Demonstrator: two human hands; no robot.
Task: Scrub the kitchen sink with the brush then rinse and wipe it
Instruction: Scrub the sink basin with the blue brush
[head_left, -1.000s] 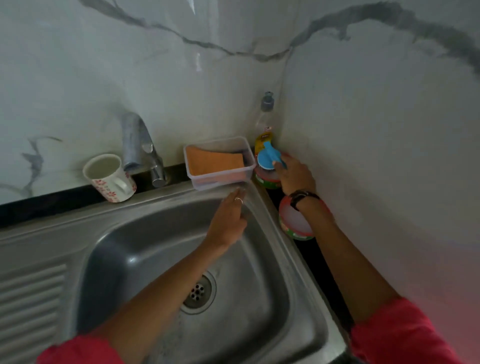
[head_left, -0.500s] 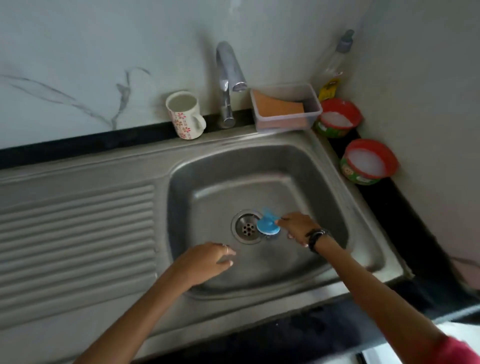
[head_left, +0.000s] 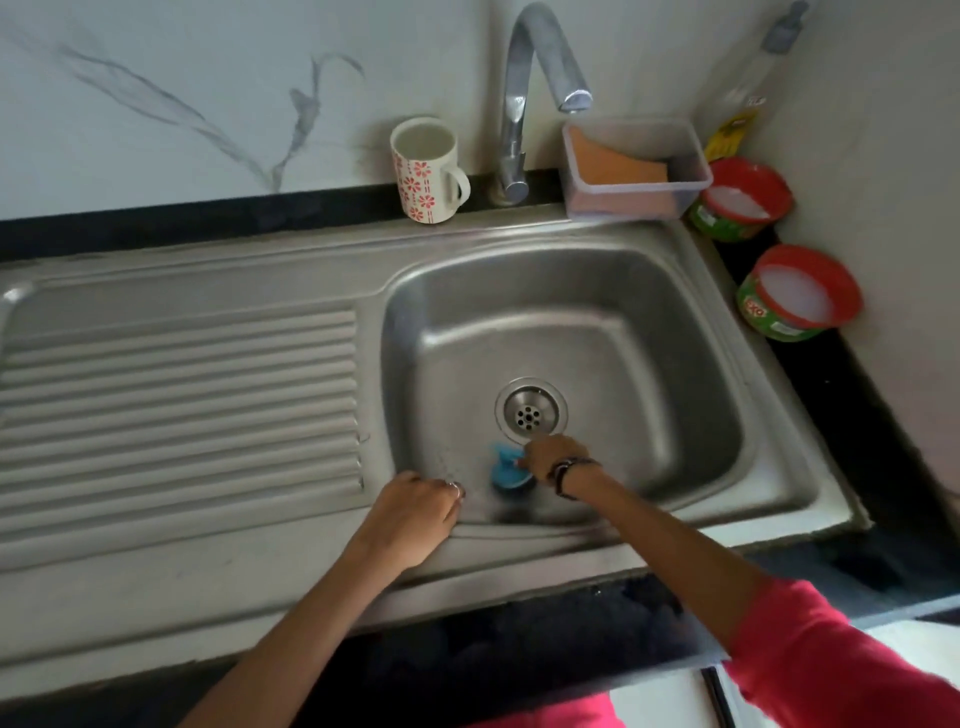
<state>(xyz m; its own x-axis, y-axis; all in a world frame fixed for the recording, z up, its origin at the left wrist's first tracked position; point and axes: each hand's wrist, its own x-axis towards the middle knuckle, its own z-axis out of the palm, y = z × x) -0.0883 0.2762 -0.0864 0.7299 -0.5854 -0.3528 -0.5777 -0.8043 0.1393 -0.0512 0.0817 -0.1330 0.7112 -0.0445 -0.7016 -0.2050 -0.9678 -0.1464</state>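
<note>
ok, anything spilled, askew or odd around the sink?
Nothing stands out. The mug, sponge box and two tubs stand upright; the right hand holds the blue brush in the sink basin.

The black table (head_left: 852, 395) carries a steel sink (head_left: 587, 332) with a ribbed drainboard. On its back strip stand a flowered mug (head_left: 427, 171) and a clear box (head_left: 636, 169). Two red-rimmed tubs (head_left: 740, 205) (head_left: 797, 293) stand at the right.
</note>
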